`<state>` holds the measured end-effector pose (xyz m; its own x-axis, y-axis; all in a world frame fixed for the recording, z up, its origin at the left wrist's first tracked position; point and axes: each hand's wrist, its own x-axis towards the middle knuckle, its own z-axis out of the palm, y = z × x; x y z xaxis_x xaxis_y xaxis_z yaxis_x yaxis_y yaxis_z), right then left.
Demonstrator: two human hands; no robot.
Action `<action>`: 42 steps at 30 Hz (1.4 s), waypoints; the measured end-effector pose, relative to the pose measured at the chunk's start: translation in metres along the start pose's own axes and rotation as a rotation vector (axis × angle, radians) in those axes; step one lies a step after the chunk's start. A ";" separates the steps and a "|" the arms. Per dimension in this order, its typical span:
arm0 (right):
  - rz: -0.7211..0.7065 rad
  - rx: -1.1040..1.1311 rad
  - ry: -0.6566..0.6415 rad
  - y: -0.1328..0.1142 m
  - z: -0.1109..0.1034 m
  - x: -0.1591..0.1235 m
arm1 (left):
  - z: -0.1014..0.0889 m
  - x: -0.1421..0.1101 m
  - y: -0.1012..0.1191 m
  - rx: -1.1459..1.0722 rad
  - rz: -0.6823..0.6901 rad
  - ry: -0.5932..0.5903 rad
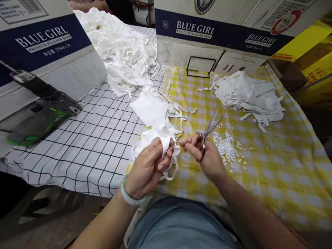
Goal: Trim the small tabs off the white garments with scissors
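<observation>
Left hand (pixel 147 167): grip clamped on a piece of white cloth (pixel 165 143) at the tabletop's (pixel 272 169) near side. Right hand (pixel 206 155): grip closed around the handles of the scissors (pixel 206 133); blades parted, pointing to 1 o'clock. From the right hand, white clippings (pixel 225 148) lie at 3 o'clock, a small cloth pile (pixel 246 93) at 1 o'clock. From the left hand, the drill (pixel 46 91) is at 10 o'clock, a large cloth heap (pixel 116 38) between 11 and 12.
</observation>
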<state>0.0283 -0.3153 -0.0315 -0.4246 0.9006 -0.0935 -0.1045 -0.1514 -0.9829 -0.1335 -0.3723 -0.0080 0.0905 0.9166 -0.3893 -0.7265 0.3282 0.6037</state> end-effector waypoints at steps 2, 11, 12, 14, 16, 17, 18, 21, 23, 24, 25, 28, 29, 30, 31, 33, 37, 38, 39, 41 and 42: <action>-0.129 -0.117 -0.082 -0.006 -0.007 0.026 | -0.003 -0.004 0.000 0.088 -0.034 -0.036; -0.076 -0.477 -0.948 -0.016 0.010 0.098 | -0.030 -0.026 0.002 0.287 -0.274 -0.017; -0.131 -0.438 -0.821 -0.016 0.010 0.096 | -0.034 -0.027 0.001 0.251 -0.273 -0.006; -0.252 -0.353 -0.526 -0.014 0.007 0.087 | -0.038 -0.026 -0.002 0.168 -0.256 0.007; -0.338 -0.300 -0.267 -0.009 0.002 0.071 | -0.039 -0.023 -0.005 0.098 -0.248 -0.004; -0.362 -0.292 -0.153 -0.005 -0.001 0.061 | -0.038 -0.022 -0.006 0.071 -0.252 -0.014; -0.370 -0.298 -0.063 -0.001 -0.005 0.050 | -0.037 -0.020 -0.007 0.049 -0.258 -0.021; -0.323 -0.406 -0.035 0.006 -0.018 0.024 | -0.034 -0.017 -0.011 0.042 -0.224 0.012; -0.286 -0.493 -0.171 0.004 -0.024 0.015 | -0.032 -0.016 -0.012 0.105 -0.183 0.030; -0.273 -0.515 -0.238 0.001 -0.026 0.013 | -0.030 -0.016 -0.012 0.148 -0.169 0.022; -0.258 -0.520 -0.291 -0.001 -0.026 0.012 | -0.027 -0.016 -0.012 0.195 -0.158 0.002; -0.130 -0.429 -0.313 0.003 -0.018 0.009 | -0.018 -0.013 -0.012 0.355 -0.018 -0.076; -0.072 -0.358 -0.263 0.008 -0.013 0.006 | -0.013 -0.010 -0.014 0.404 0.074 -0.089; -0.023 -0.268 -0.185 0.015 -0.007 0.001 | -0.009 -0.007 -0.016 0.433 0.163 -0.096; 0.019 -0.179 -0.105 0.022 -0.003 -0.004 | -0.005 -0.003 -0.019 0.435 0.232 -0.096; 0.082 -0.051 -0.008 0.033 0.002 -0.016 | 0.004 0.006 -0.027 0.362 0.268 -0.066; 0.046 -0.264 0.031 0.026 -0.017 -0.038 | 0.014 0.020 -0.048 0.279 0.246 0.018; 0.008 -0.390 0.047 0.020 -0.026 -0.043 | 0.015 0.022 -0.053 0.318 0.264 0.021; -0.021 -0.517 0.056 0.014 -0.036 -0.047 | 0.015 0.024 -0.058 0.369 0.282 0.012; -0.027 -0.703 0.041 0.004 -0.051 -0.053 | 0.017 0.026 -0.066 0.456 0.294 -0.011; -0.008 -0.755 0.026 0.001 -0.057 -0.056 | 0.017 0.027 -0.069 0.485 0.290 -0.019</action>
<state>0.1027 -0.3425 -0.0360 -0.4042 0.9111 -0.0809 0.5413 0.1669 -0.8241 -0.0688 -0.3668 -0.0483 -0.0506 0.9874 -0.1496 -0.3277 0.1251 0.9365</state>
